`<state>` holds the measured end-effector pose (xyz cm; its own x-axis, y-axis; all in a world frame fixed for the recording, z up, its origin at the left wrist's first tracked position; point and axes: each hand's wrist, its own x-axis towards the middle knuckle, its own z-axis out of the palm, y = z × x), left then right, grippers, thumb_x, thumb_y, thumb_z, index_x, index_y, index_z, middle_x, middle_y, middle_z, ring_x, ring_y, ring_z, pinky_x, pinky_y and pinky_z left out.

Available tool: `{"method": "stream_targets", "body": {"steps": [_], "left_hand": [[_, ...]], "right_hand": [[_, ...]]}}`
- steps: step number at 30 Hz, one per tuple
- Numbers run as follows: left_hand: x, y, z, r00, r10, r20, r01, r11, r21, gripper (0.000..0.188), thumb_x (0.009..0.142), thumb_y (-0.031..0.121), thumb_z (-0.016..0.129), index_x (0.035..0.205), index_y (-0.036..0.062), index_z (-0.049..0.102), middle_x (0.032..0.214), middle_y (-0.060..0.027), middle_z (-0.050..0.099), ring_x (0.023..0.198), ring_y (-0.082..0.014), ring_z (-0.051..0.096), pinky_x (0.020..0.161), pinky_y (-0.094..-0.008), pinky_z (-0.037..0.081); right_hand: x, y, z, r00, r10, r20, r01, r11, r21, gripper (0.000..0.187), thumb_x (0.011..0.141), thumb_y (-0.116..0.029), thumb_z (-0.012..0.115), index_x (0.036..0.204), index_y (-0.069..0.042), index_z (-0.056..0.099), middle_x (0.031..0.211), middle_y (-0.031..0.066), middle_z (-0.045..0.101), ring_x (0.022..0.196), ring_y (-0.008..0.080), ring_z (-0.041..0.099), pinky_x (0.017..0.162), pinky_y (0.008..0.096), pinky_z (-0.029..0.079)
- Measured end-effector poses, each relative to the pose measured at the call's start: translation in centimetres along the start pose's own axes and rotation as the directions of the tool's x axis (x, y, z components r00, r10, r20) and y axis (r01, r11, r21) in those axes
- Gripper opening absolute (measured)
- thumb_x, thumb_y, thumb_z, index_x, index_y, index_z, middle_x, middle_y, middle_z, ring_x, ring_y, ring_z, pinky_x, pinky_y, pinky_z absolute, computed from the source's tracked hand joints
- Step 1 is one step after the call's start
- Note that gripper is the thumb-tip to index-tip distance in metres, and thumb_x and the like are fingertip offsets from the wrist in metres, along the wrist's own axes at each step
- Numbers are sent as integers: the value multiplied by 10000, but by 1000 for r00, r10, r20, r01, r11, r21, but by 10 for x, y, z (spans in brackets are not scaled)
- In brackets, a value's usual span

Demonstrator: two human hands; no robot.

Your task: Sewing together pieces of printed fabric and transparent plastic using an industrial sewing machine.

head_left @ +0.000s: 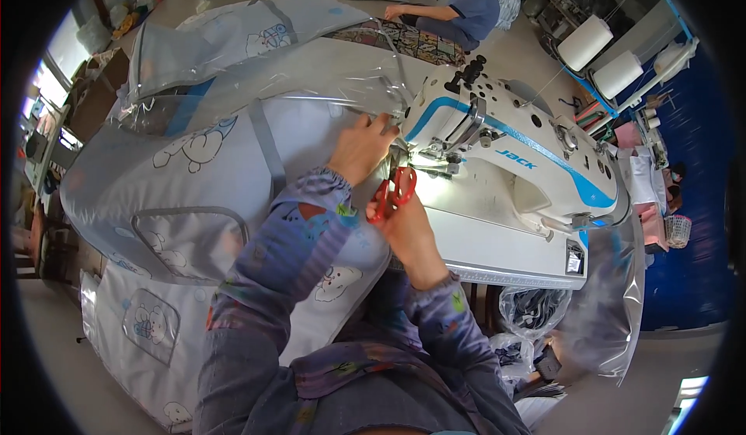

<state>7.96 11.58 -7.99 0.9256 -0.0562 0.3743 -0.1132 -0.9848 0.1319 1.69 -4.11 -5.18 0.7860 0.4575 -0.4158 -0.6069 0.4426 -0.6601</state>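
Note:
My right hand (409,231) grips red-handled scissors (403,185) just in front of the needle area of a white and blue sewing machine (509,143). The blades point away from me, toward the fabric edge by the presser foot; their tips are hard to make out. My left hand (363,150) is closed on the edge of a large pale grey fabric cover (311,136), beside the machine's head. Cartoon bears and grey binding strips mark this cover, which spreads over the table to the left and hangs down. Clear plastic sheeting (256,85) forms part of its far side.
Two white thread cones (584,42) stand on a rack behind the machine at the right. Beyond the table, a person in a dark shirt (474,7) sits at the far side. Plastic bags (532,310) hang below the table's right edge. A blue surface (691,225) lies at far right.

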Motion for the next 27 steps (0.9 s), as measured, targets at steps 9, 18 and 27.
{"method": "stream_targets", "body": {"steps": [9,18,27], "left_hand": [[-6,-1,1,998,-18,-63,12,996,-92,377,825,234,682,1189,158,624,1311,-38,541,1107,-297,579,765,-437,591],[-30,-3,-12,995,-17,-96,-5,974,-226,414,847,157,693,1249,161,596,1374,-80,516,1163,-326,572,857,-428,568],[-250,-71,-185,744,-391,-541,590,765,259,747,762,138,819,1441,106,509,1504,-180,414,1422,-389,370,1155,-547,293]], "right_hand": [[31,18,27,975,-181,-132,184,983,12,370,1005,-448,604,1010,-84,534,877,33,525,712,159,561,642,304,521],[-31,13,-10,964,-231,132,261,920,-291,284,1024,-325,606,1064,-47,561,785,15,541,575,106,495,529,240,403],[-106,-111,-137,657,-581,480,35,-612,-790,279,905,-103,678,1178,-51,697,936,141,652,676,271,636,630,363,524]]}}
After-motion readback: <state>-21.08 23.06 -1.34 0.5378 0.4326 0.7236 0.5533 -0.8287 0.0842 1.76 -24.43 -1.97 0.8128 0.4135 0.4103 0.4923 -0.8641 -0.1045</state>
